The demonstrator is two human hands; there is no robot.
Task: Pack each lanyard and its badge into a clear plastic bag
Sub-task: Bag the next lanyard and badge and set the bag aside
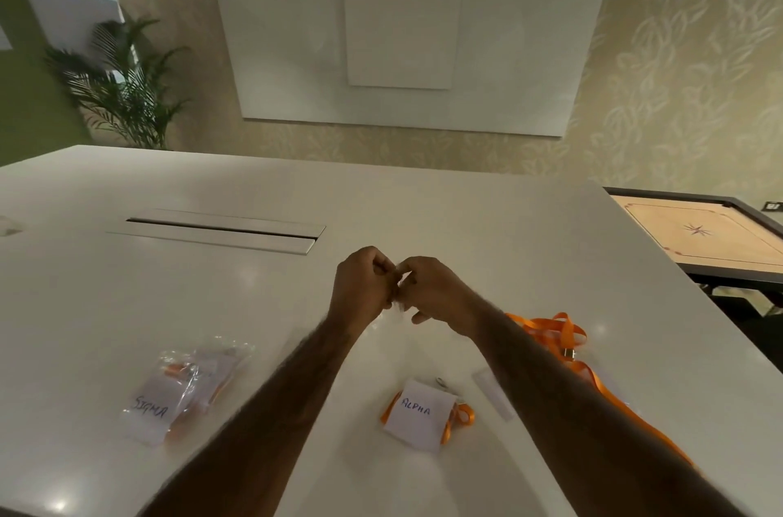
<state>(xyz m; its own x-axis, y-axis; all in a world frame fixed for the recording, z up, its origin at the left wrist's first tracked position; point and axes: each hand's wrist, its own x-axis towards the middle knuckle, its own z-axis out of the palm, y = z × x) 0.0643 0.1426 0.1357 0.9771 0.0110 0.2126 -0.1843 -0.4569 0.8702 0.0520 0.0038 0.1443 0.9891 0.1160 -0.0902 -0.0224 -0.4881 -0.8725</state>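
Both hands are meeting in the air just beyond the ALPHA badge (419, 415), with their knuckles almost touching. The left hand (360, 283) is curling its fingers into a loose fist, and the right hand (432, 292) is bending its fingers in toward it. Between their fingertips the two are pinching a thin film that looks like the mouth of a clear bag (392, 311), though it is blurred and nearly vanishing against the white table (127, 304). The ALPHA badge is lying flat and unbagged between the two forearms, a white hand-lettered card resting on a folded orange lanyard (459, 417) whose loops are poking out at the card's left and right edges. Well to the left of the badge, past the left forearm, a filled bag (169, 398) is lying on the table, showing a card lettered SIGMA and orange ribbon inside. To the right of the badge and farther off, a heap of loose orange lanyards (551, 332) with a metal clip is trailing out from under the right forearm. Just right of the badge a narrow clear strip (493, 393) is lying flat. Far beyond the badge a cable slot (220, 230) is running across the tabletop, and farther still a whiteboard (402, 50) is hanging on the wall. Off to the badge's far right, past the table edge, a carrom board (699, 237) is sitting.
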